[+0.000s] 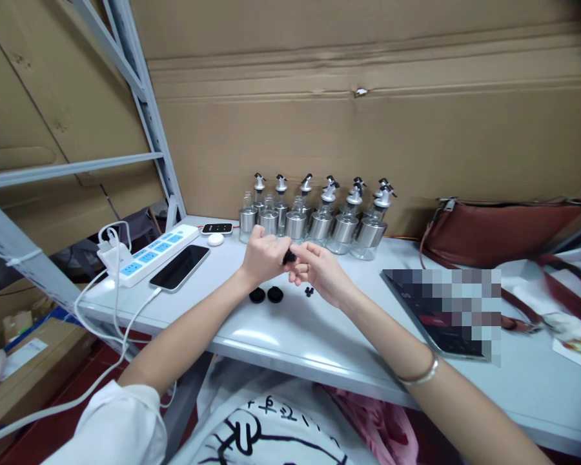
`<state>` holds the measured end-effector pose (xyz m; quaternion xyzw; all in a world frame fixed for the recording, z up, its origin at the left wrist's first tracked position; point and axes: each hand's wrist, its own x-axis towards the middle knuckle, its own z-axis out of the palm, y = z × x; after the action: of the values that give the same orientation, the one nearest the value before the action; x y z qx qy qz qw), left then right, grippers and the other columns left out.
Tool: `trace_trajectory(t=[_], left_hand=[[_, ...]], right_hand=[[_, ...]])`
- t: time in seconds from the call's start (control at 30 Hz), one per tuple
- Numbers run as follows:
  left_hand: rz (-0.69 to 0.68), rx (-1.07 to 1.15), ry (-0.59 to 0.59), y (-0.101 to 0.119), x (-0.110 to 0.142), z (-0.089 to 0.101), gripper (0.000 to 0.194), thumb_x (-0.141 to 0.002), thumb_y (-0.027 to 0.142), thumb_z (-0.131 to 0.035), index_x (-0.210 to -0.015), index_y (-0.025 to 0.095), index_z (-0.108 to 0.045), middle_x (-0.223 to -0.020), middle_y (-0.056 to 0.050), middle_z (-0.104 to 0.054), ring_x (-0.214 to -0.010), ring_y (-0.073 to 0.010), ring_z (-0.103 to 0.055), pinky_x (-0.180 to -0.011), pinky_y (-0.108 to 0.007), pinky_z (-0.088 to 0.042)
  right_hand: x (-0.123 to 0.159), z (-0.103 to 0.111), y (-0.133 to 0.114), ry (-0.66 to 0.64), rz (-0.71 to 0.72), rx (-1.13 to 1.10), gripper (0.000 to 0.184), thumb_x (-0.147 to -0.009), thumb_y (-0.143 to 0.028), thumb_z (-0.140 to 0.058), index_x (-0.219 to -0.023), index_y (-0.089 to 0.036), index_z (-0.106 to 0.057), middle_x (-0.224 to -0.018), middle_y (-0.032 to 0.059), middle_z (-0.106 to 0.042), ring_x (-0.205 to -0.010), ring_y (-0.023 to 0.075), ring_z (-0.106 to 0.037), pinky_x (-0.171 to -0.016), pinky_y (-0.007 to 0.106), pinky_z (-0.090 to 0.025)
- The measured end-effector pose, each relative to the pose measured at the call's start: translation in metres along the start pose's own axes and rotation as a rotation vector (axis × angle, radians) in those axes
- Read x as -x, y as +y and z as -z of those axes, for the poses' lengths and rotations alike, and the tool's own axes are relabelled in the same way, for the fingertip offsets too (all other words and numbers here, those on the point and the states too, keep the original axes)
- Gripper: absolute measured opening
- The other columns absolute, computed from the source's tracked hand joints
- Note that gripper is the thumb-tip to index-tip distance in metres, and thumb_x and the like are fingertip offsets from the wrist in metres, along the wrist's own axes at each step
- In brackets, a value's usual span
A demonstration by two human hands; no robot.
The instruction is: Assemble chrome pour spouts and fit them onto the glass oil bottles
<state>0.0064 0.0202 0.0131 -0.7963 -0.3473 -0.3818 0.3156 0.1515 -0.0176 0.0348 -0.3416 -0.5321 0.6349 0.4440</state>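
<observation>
My left hand [265,258] is closed, with a small black part [288,258] showing at its right side. The fingertips of my right hand [320,270] pinch at that same part; most of it is hidden, so its kind is unclear. Two round black caps [275,295] lie on the table below my left hand. Tiny black pieces [309,292] rest under my right hand. Behind both hands stand several glass bottles [345,229] with steel sleeves. Many carry a metal pourer spout [329,188]; three at the front left have bare necks.
On the left of the white table [290,349] are a power strip [150,254], a phone [180,267] with cables, a small black-faced device [217,228] and a white round case [215,239]. A tablet-like device [416,310] and brown bag [494,232] lie right. Cardboard [319,129] walls the back.
</observation>
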Motion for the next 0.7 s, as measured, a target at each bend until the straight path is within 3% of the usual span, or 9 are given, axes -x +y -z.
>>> trace_trajectory(t=[0.13,0.23,0.43,0.57,0.7], left_hand=[[-0.014,0.01,0.041,0.005,0.003,-0.004,0.014,-0.076,0.022,-0.046,-0.062,0.018,-0.045,-0.049,0.002,-0.057,-0.048,-0.0141,-0.05,-0.065,-0.034,-0.024],[-0.016,0.041,0.039,0.003,0.001,-0.002,0.012,-0.072,0.026,-0.048,-0.062,0.018,-0.046,-0.046,0.002,-0.054,-0.046,-0.0139,-0.049,-0.065,-0.033,-0.025],[-0.153,0.156,-0.192,-0.013,-0.006,0.004,0.011,-0.064,0.028,-0.049,-0.06,0.019,-0.043,-0.046,0.003,-0.052,-0.044,-0.0126,-0.044,-0.066,-0.033,-0.028],[-0.226,0.219,-0.187,-0.017,-0.004,-0.002,0.004,-0.064,0.021,-0.043,-0.061,0.02,-0.04,-0.044,0.005,-0.048,-0.04,-0.0117,-0.034,-0.064,-0.032,-0.028],[-0.233,0.263,-0.239,-0.015,-0.002,-0.007,0.005,-0.061,0.021,-0.043,-0.06,0.02,-0.037,-0.043,0.005,-0.043,-0.041,-0.0118,-0.028,-0.062,-0.031,-0.029]], right_hand=[[0.001,0.0,-0.001,0.048,-0.012,-0.029,0.048,-0.057,-0.048,-0.078,-0.066,-0.019,-0.041,-0.053,0.0011,-0.063,-0.041,0.0083,-0.054,-0.036,0.017,-0.036],[0.0,-0.003,0.001,0.071,0.073,0.01,0.046,-0.055,-0.046,-0.077,-0.065,-0.019,-0.042,-0.05,-0.0009,-0.062,-0.037,0.0074,-0.049,-0.033,0.016,-0.031],[0.0,-0.01,0.011,0.146,0.197,0.164,0.035,-0.064,-0.038,-0.067,-0.063,-0.023,-0.035,-0.046,-0.0045,-0.055,-0.034,0.0089,-0.046,-0.033,0.019,-0.029],[0.003,-0.003,0.017,0.187,0.495,0.582,0.025,-0.072,-0.028,-0.058,-0.065,-0.023,-0.035,-0.046,-0.0073,-0.045,-0.038,0.0078,-0.042,-0.04,0.021,-0.03],[0.002,0.011,0.015,0.091,0.942,1.225,0.01,-0.076,-0.016,-0.049,-0.069,-0.02,-0.046,-0.055,-0.0036,-0.051,-0.044,0.0076,-0.039,-0.046,0.021,-0.026]])
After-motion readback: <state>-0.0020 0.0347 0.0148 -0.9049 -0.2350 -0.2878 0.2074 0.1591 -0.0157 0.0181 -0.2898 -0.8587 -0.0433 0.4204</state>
